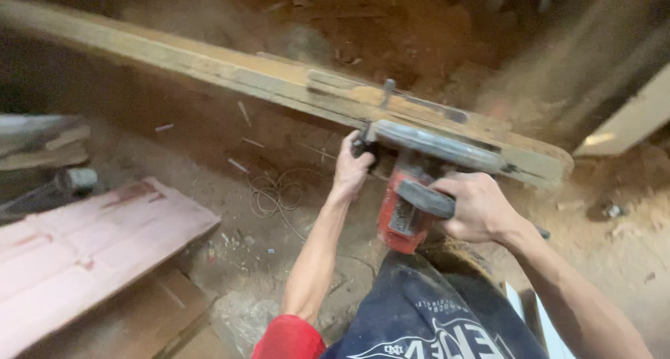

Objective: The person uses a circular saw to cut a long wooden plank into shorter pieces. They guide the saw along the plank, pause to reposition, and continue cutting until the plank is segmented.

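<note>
You hold a red circular saw (pixel 405 205) with both hands, and it sits on the near edge of a long wooden plank (pixel 230 69). Your right hand (pixel 474 207) is closed firmly around the dark grey rear handle of the saw, with the fingers wrapped under it. Your left hand (pixel 351 169) is closed around the small black front knob, just beside the metal blade guard (pixel 436 145). The guard is curved, grey and dull, covered with fine dust. The saw body is of red plastic or painted metal, scratched and dirty.

The plank runs from the upper left to the right of the view. Its surface is rough, pale yellow-brown, with worn patches and a thin layer of sawdust. The right end looks cut at an angle. A cloud of dust (pixel 558 66) hangs in the air over this end.

The ground (pixel 209 143) is of red-brown earth, loose and powdery, with small chips and splinters on it. A thin wire (pixel 272 191) lies there in loose coils, near your left forearm. At the lower left, a flat pink board (pixel 91 247) with red stains lies at a slant, and its surface looks smooth. Behind it some grey pieces of wood (pixel 42 146) are stacked. Your dark blue cloth (pixel 426 317) with white print shows below the saw.
</note>
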